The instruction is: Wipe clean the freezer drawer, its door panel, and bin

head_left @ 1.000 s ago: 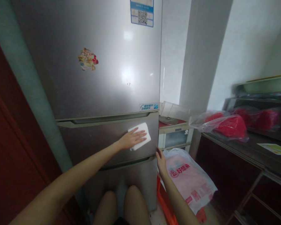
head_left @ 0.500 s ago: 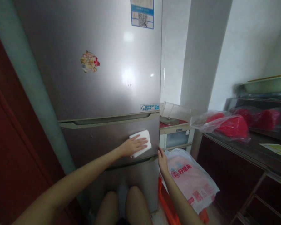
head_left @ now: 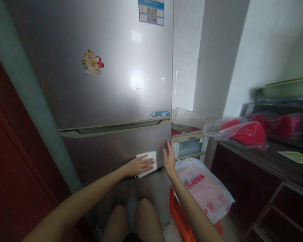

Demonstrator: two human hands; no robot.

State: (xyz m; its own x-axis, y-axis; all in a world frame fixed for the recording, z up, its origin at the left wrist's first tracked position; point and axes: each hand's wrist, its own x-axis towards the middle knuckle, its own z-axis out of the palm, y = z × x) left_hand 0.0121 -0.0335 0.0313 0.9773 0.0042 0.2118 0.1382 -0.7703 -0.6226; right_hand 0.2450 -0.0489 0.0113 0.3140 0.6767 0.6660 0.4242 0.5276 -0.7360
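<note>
My left hand [head_left: 139, 165] lies flat over a folded white cloth [head_left: 153, 158], holding it against the lower right part of the middle drawer front [head_left: 108, 148] of a silver-grey refrigerator [head_left: 111, 90]. The cloth reaches down to the gap above the bottom drawer. At the refrigerator's right edge is my right hand [head_left: 169, 161], its fingers stretched upward and apart with nothing in them. Whether its fingertips touch the edge I cannot tell.
A white plastic bag with red print [head_left: 202, 185] sits right of the refrigerator, over an orange container [head_left: 179, 213]. Plastic-wrapped red items [head_left: 249, 132] lie on the dark counter [head_left: 272, 161] at right. A red-brown panel [head_left: 15, 168] stands at left.
My left hand has slid the white cloth down and slightly left over the drawer front. My right hand has risen a little along the edge, its fingers now spread. The view has shifted slightly.
</note>
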